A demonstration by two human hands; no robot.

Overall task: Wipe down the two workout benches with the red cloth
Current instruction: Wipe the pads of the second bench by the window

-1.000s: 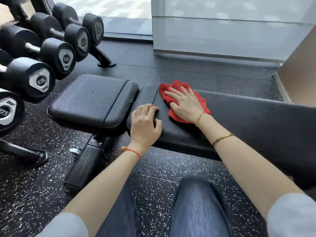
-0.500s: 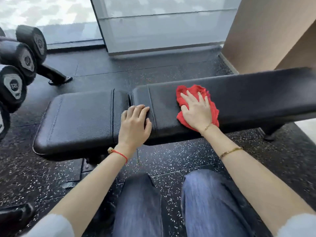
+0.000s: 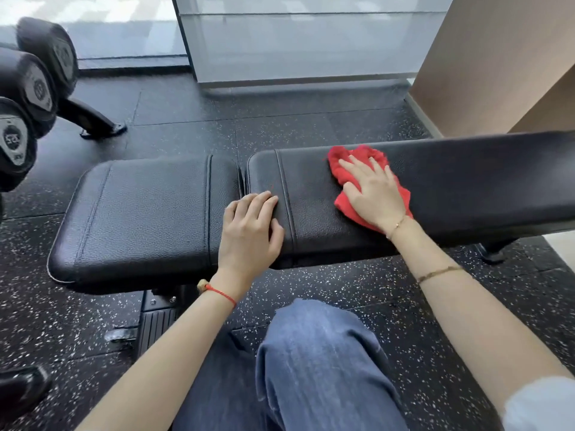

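Observation:
A black padded workout bench lies across the view, with a short seat pad [image 3: 140, 213] on the left and a long back pad [image 3: 466, 181] on the right. The red cloth [image 3: 345, 169] lies crumpled on the long pad. My right hand [image 3: 373, 191] presses flat on the cloth with straight, spread fingers. My left hand [image 3: 249, 231] rests on the near left end of the long pad, by the gap between the pads, its fingers lightly bent and holding nothing. Only one bench is in view.
A rack of black dumbbells [image 3: 28, 98] stands at the left, its foot [image 3: 99, 122] on the speckled rubber floor. A glass panel [image 3: 295, 42] and a tan wall [image 3: 497, 57] lie behind the bench. My knees in jeans [image 3: 317, 362] are below, near the bench frame [image 3: 155, 321].
My right hand has slid the red cloth to the right along the long pad. My view has swung right, so the dumbbells sit further left. My left hand stays at the pad's end.

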